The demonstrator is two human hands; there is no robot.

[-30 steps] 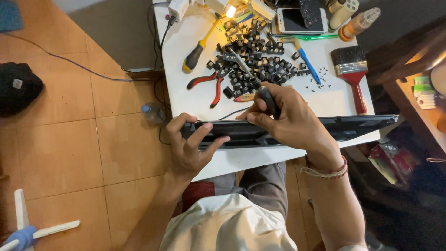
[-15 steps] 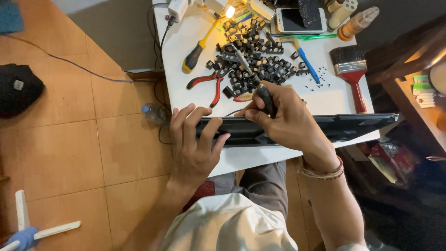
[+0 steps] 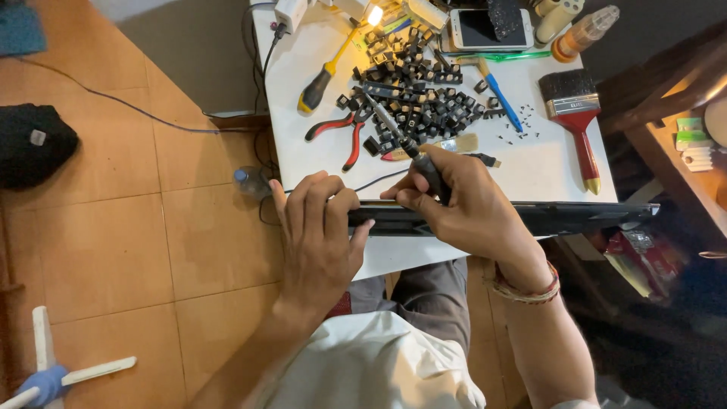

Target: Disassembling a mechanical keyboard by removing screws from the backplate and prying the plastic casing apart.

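Observation:
A long flat black device point(image 3: 575, 217), like a laptop part seen edge-on, stands on its edge along the near side of a white table point(image 3: 530, 163). My left hand point(image 3: 318, 235) grips its left end, fingers curled over the top. My right hand point(image 3: 462, 208) holds a black-handled screwdriver point(image 3: 424, 163), its thin shaft pointing up and away over the table. A pile of black keycaps point(image 3: 420, 106) lies just beyond the screwdriver tip.
On the table: red-handled pliers point(image 3: 341, 132), a yellow-and-black screwdriver point(image 3: 326, 72), a red-handled paintbrush point(image 3: 575, 113), a blue tool point(image 3: 500, 95), a phone point(image 3: 488, 29), small screws point(image 3: 522, 125). A black bag point(image 3: 30, 144) and cable lie on the tiled floor.
My left hand has slid right along the device and closed over its top edge. My right hand tilted the screwdriver so its shaft now shows.

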